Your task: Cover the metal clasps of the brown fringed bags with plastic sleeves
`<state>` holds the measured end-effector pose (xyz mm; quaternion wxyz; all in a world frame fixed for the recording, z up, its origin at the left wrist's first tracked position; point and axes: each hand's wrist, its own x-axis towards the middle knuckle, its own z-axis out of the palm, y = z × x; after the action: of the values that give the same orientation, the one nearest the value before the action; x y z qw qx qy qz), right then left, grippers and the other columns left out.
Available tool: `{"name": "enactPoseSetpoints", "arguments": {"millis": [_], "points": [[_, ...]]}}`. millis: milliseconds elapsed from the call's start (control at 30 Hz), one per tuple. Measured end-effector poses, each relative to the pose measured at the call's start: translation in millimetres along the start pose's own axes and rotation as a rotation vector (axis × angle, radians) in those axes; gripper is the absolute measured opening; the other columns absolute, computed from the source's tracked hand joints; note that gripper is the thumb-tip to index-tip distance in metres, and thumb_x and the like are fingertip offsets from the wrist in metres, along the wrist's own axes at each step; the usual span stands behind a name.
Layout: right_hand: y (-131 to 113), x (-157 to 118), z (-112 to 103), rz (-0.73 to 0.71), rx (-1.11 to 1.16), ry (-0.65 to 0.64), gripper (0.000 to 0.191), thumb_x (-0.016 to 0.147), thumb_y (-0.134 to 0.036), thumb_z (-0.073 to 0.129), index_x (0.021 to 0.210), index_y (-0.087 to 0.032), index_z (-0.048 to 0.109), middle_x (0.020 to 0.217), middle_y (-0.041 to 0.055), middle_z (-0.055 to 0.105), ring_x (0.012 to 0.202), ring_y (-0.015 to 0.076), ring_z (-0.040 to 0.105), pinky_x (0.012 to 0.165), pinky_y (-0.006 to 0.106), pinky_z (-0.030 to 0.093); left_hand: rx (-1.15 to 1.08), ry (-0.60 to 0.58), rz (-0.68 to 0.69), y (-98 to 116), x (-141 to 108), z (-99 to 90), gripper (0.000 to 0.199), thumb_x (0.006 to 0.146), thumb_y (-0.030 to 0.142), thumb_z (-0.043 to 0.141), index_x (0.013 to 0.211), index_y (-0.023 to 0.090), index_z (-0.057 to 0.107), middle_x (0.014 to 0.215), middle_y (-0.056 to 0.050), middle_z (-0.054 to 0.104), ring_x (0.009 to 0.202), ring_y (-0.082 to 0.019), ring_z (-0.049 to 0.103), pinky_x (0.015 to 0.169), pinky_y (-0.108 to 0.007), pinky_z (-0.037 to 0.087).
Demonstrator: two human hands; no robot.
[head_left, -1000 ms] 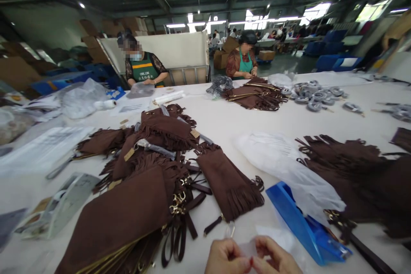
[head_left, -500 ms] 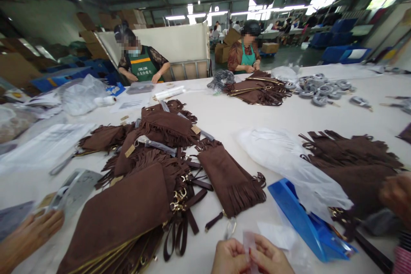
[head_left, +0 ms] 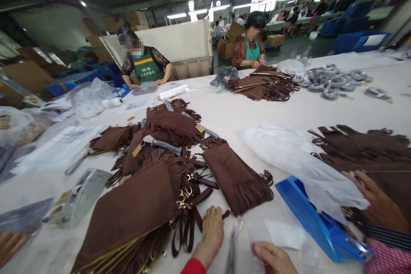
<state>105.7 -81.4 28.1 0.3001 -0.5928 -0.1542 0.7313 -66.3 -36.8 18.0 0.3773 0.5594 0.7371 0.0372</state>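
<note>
My left hand (head_left: 212, 229), in a red sleeve, has its fingers curled over the brown zip pull of the fringed suede pouch (head_left: 236, 175). The grip itself is partly hidden behind my knuckles. At the lower edge, my right hand (head_left: 275, 258) pinches a small clear plastic sleeve (head_left: 256, 242) between thumb and fingers. A plastic-wrapped strap with a metal clasp (head_left: 236, 231) lies between my hands. Left of them rests a stack of brown pouches (head_left: 128, 209) with gold zips, clasps and loop straps.
A blue tape dispenser (head_left: 308, 218) and a white plastic bag (head_left: 289, 154) lie to the right, where a co-worker's hand (head_left: 379, 201) touches brown pouches. A grey dispenser (head_left: 80, 197) and another co-worker's hand (head_left: 11, 246) are at left. Two people stand across the table.
My left hand has let go of the clear plastic and moved left and up to the pouch's zip pull. The left co-worker's hand has left the grey dispenser.
</note>
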Motion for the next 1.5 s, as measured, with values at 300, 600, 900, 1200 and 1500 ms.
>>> {"name": "enactPoseSetpoints", "arguments": {"millis": [300,600,900,1200,1500], "points": [[29,12,-4,0.01,-0.144,-0.001,0.045,0.042,-0.057,0.069,0.054,-0.015,0.057,0.043,-0.0061,0.044,0.041,0.0052,0.037,0.044,0.019,0.022,-0.586,-0.385,-0.192,8,7,0.2,0.014,0.056,0.014,0.05,0.068,0.018,0.043,0.051,0.002,0.051,0.038,-0.007,0.032,0.044,-0.022,0.023],[40,22,-10,0.034,-0.255,-0.03,0.047,0.037,-0.058,0.067,0.052,-0.016,0.053,0.042,-0.0066,0.039,0.041,0.0056,0.031,0.043,0.021,0.021,-1.151,-0.459,-0.296,17,0,8.1,0.029,0.044,0.032,0.063,0.057,0.016,0.042,0.053,-0.001,0.056,0.038,-0.003,0.035,0.04,-0.019,0.017],[42,27,-9,0.018,-0.292,-0.023,0.044,0.041,-0.057,0.064,0.053,-0.016,0.054,0.045,-0.0052,0.039,0.043,0.0069,0.031,0.045,0.023,0.021,-1.26,-0.383,-0.388,20,1,22.5,0.021,0.049,0.02,0.063,0.055,0.015,0.044,0.049,-0.004,0.058,0.036,-0.004,0.037,0.04,-0.018,0.015],[42,27,-7,0.039,-0.282,-0.022,0.044,0.04,-0.057,0.064,0.053,-0.016,0.054,0.044,-0.0051,0.04,0.043,0.0068,0.031,0.046,0.023,0.02,-1.256,-0.358,-0.405,20,2,25.0,0.016,0.05,0.018,0.059,0.054,0.016,0.043,0.045,-0.003,0.057,0.033,-0.005,0.037,0.038,-0.018,0.016],[42,26,-7,0.058,-0.233,-0.006,0.045,0.038,-0.057,0.066,0.05,-0.017,0.052,0.041,-0.0057,0.04,0.04,0.006,0.031,0.044,0.022,0.022,-1.219,-0.332,-0.404,20,2,28.5,0.02,0.047,0.019,0.06,0.052,0.017,0.041,0.044,-0.002,0.057,0.031,-0.004,0.035,0.037,-0.019,0.013]]}}
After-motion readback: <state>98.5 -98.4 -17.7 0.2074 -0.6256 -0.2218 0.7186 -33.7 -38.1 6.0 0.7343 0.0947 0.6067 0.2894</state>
